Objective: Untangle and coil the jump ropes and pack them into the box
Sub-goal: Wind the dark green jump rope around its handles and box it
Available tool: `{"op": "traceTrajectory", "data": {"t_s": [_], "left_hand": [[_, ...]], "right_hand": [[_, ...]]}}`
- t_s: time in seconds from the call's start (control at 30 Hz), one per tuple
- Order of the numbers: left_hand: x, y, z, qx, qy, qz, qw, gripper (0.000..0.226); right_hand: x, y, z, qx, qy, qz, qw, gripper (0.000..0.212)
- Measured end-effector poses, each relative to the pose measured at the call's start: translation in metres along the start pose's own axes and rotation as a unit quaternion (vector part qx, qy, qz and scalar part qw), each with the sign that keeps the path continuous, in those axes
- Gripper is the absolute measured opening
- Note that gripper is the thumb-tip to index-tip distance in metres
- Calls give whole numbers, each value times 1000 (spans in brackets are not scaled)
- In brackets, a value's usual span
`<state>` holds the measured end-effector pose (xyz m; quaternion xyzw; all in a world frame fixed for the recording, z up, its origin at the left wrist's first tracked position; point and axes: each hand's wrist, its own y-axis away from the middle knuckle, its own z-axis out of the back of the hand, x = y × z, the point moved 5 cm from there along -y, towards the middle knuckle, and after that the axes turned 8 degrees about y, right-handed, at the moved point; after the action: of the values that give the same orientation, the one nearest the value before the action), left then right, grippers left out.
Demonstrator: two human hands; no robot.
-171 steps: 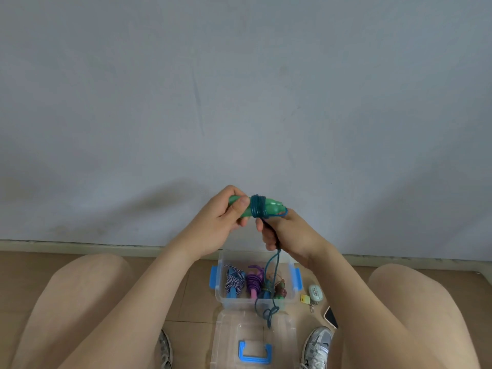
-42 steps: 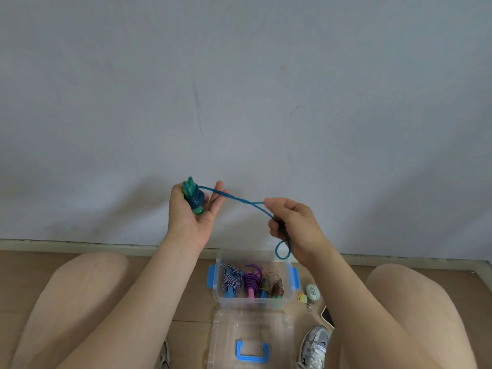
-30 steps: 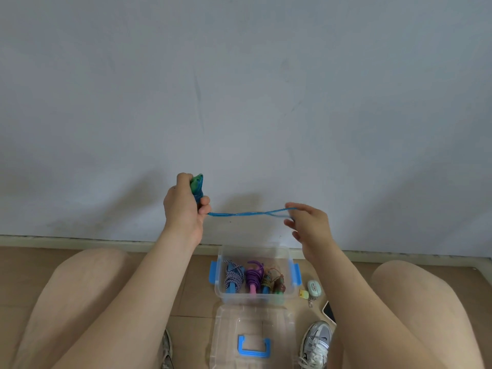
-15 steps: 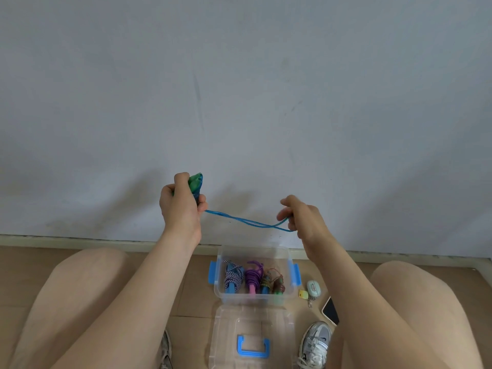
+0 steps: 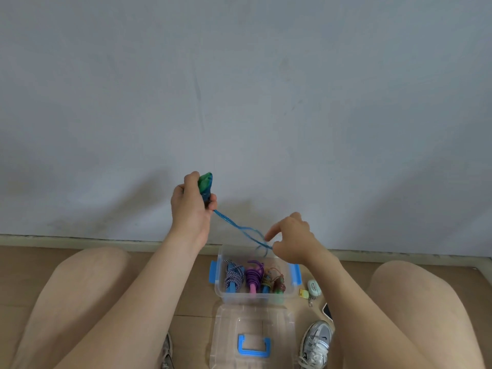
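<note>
Left hand: fingers curled round green plastic jump-rope handles | thin blue cord: slack, slanting from that fist toward 4 o'clock | right hand: fingers pinch its looped end, index raised | clear plastic box with blue clips: 6 o'clock, under the cord | likely next: right hand carries end toward 10 o'clock, wrapping

L grip up high, fisted round jump rope; R grip lower, pinching it, index finger out. Both forearms lifted.
</note>
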<state>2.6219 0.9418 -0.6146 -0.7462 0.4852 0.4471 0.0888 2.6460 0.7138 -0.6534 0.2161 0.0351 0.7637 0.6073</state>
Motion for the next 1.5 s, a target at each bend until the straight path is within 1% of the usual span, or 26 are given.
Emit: {"op": "traceTrajectory", "data": {"t_s": [0.07,0.13,0.2,0.27,0.33,0.4,0.43,0.47,0.6,0.67,0.7,0.77,0.8,0.87,0.9,0.97,1.03,1.07,1.1,1.17,1.2,1.27,1.33,1.4,1.47,1.5], "left_hand": [[4,4,-7,29,-5,24,999,20],[8,9,-13,61,-7,51,997,20],[13,15,-18,79,1,81,994,21],[18,20,-22,88,6,96,992,21],[22,23,-24,101,2,102,990,22],[25,27,-25,116,-9,117,986,24],[25,29,-26,120,-19,123,985,26],[26,30,-26,121,-31,122,985,26],[21,27,-19,90,-86,33,992,31],[19,20,-9,50,-183,-28,981,40],[18,17,-4,35,-260,-72,962,41],[15,12,2,24,-413,-170,894,41],[14,11,3,23,-459,-206,864,42],[15,9,3,32,-520,-238,820,43],[16,8,3,40,-547,-238,801,43],[20,9,-1,90,-604,-265,746,33],[25,17,-10,177,-643,-333,666,21],[27,20,-13,206,-650,-338,648,14],[26,22,-16,213,-636,-318,670,12],[24,29,-23,232,-611,-289,699,28],[24,29,-24,245,-593,-268,718,31],[25,30,-24,269,-547,-224,760,32],[24,29,-23,293,-484,-159,809,32],[27,29,-22,324,-421,-83,843,34],[33,32,-23,355,-356,-15,865,36],[35,34,-24,367,-311,12,876,37]], "right_hand": [[4,1,1,3,-33,14,999,55],[16,5,5,-39,-82,50,995,61],[32,13,11,-88,-186,85,975,65],[46,18,10,-84,-350,109,927,65],[57,19,5,-53,-480,113,868,56],[65,18,-2,-19,-553,107,826,51],[67,20,-3,-9,-561,109,821,49],[68,21,-3,-9,-545,115,830,45],[73,25,1,-75,-346,157,922,20],[73,25,4,-100,-287,156,940,18],[73,24,5,-107,-260,162,946,19],[76,27,7,-118,-183,189,958,28],[77,29,9,-130,-136,210,960,35],[78,36,13,-143,-82,242,956,43],[76,37,15,-141,-95,249,953,39],[70,37,19,-153,-132,250,947,29],[64,34,25,-204,-129,242,940,25],[60,31,27,-229,-119,234,937,25],[56,28,30,-254,-103,224,935,26],[47,25,34,-289,-90,198,932,24],[43,24,37,-297,-100,184,932,23],[33,20,40,-284,-179,158,929,21],[26,16,41,-234,-305,138,913,21],[20,13,36,-137,-423,110,889,21],[22,13,29,-19,-530,88,843,24],[24,13,26,17,-563,84,822,28]]}}
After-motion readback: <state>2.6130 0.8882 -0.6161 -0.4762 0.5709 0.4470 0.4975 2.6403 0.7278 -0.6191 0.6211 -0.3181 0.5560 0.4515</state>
